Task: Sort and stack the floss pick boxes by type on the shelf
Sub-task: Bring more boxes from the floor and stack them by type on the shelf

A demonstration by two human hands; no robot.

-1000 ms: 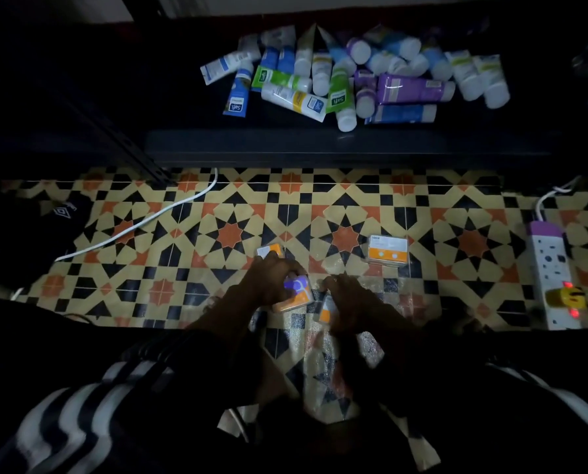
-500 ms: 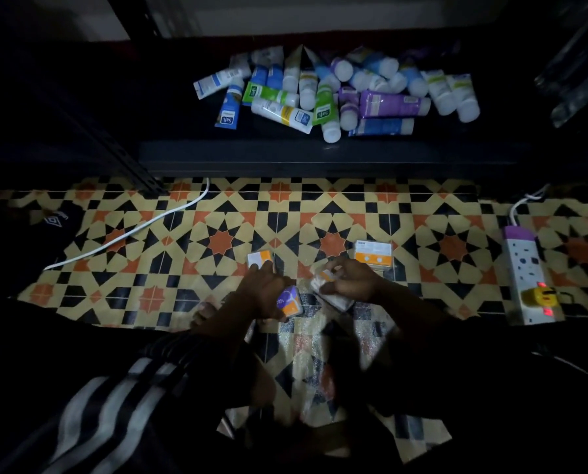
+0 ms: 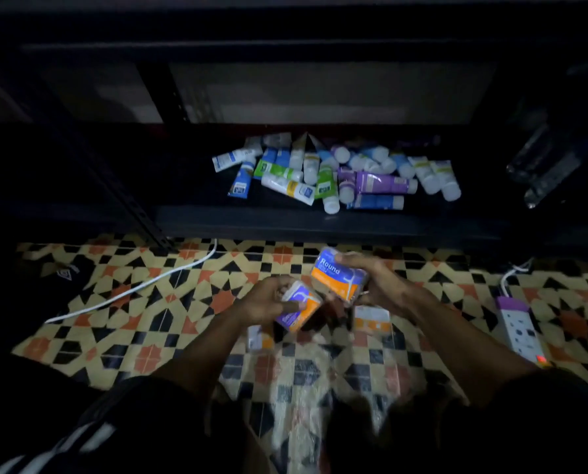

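My right hand (image 3: 378, 285) grips a purple-and-orange floss pick box marked "Round" (image 3: 337, 273), lifted above the patterned floor. My left hand (image 3: 268, 302) holds a second box of the same colours (image 3: 297, 311), tilted, just left and below the first. Two more boxes lie on the floor: a white-and-orange one (image 3: 371, 319) under my right wrist and a small one (image 3: 256, 338) under my left wrist. The dark bottom shelf (image 3: 319, 224) is just beyond the hands.
A heap of several cream tubes (image 3: 337, 176) lies on the shelf's middle. A white cable (image 3: 131, 290) crosses the floor at the left. A power strip (image 3: 521, 331) lies at the right. A black metal upright (image 3: 128, 200) stands left of the shelf.
Both hands have lifted from the floor, each with a box, and moved toward the shelf. The view has tilted up and shows more of the shelf.
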